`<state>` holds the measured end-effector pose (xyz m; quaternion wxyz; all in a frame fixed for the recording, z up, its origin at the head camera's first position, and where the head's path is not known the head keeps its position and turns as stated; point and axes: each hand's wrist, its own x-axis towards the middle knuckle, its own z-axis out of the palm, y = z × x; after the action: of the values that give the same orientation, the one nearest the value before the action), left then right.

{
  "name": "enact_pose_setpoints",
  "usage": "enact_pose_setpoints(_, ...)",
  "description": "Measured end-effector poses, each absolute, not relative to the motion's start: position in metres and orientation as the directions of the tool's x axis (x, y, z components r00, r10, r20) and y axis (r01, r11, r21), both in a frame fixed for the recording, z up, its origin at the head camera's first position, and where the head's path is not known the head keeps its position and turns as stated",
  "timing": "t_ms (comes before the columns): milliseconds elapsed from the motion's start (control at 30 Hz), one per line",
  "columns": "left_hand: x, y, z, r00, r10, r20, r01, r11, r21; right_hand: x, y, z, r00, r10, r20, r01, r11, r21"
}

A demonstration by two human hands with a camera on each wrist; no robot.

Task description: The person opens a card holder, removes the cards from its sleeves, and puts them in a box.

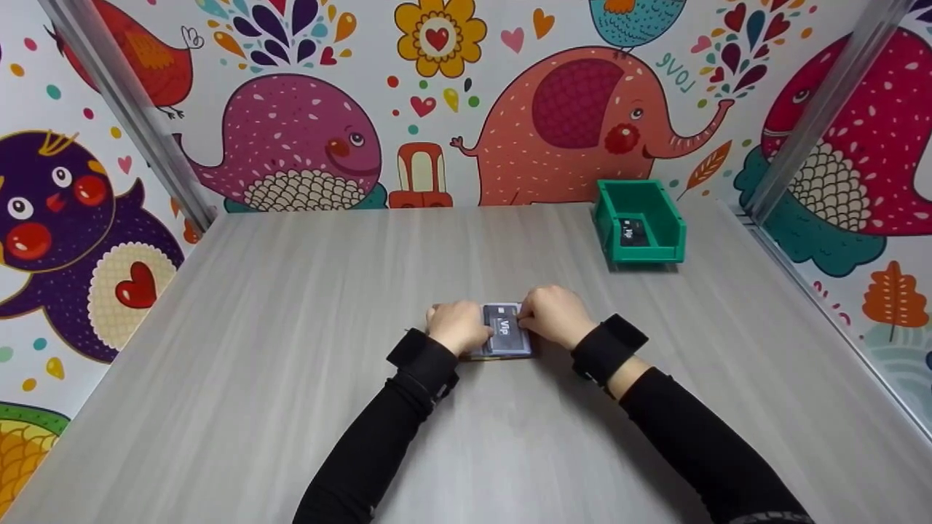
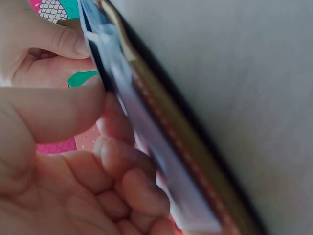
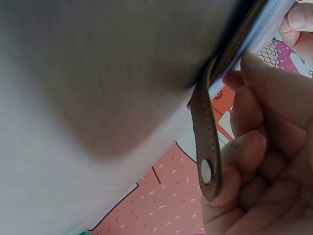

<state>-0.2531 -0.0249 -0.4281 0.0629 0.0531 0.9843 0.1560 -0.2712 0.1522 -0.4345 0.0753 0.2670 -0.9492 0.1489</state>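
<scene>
A card holder with a brown stitched leather cover and clear plastic sleeves lies on the table between both hands. On its upper sleeve shows a dark card marked "Vip". My left hand pinches the left side of the sleeves between thumb and curled fingers. At the opposite edge, my right hand pinches with thumb and index finger, its other fingers curled in. A leather strap with a metal snap hangs out beside the right fingers. In the left wrist view, the sleeves stand off the leather cover.
A green bin stands at the table's back right, with another dark "Vip" card inside. Patterned walls with cartoon animals enclose the wooden table at the back and sides. Both wrists wear black camera bands.
</scene>
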Motion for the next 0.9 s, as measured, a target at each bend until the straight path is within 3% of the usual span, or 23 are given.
enact_pose_setpoints(900,-0.2545,-0.0256,-0.4275,-0.983,0.127,-0.13,0.08,0.945,0.318,-0.271,0.1514,-0.4323,-0.868,-0.454,0.2,-0.495,0.825,-0.274)
